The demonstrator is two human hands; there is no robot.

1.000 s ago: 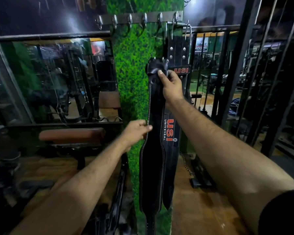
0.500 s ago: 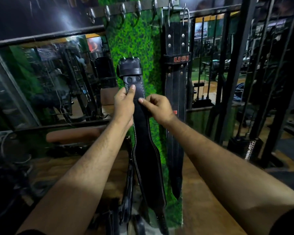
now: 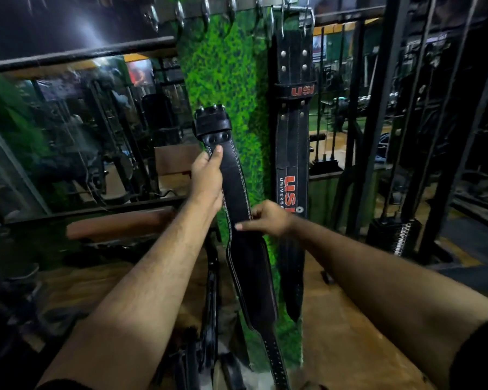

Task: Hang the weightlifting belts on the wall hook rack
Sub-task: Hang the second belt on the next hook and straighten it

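I hold a black leather weightlifting belt (image 3: pixel 238 192) upright in front of the green pillar, its buckle end at the top and its tail hanging low. My left hand (image 3: pixel 207 178) grips it just under the buckle. Lower down, my right hand (image 3: pixel 265 219) pinches the belt's right edge where it widens. A second black belt with red USI lettering (image 3: pixel 292 153) hangs from a hook at the right end of the metal hook rack (image 3: pixel 206 12). The rack's other hooks to the left carry nothing.
The pillar covered in green artificial grass (image 3: pixel 228 80) stands behind both belts. A mirror wall (image 3: pixel 76 130) and a brown padded bench (image 3: pixel 119 226) are at the left. Black gym machine frames (image 3: pixel 383 122) and a weight stack (image 3: pixel 392 237) stand at the right.
My left hand rose and took the belt under the buckle. My right hand let go of the top and slid down to the belt's middle. The belt shifted left of the hanging one.
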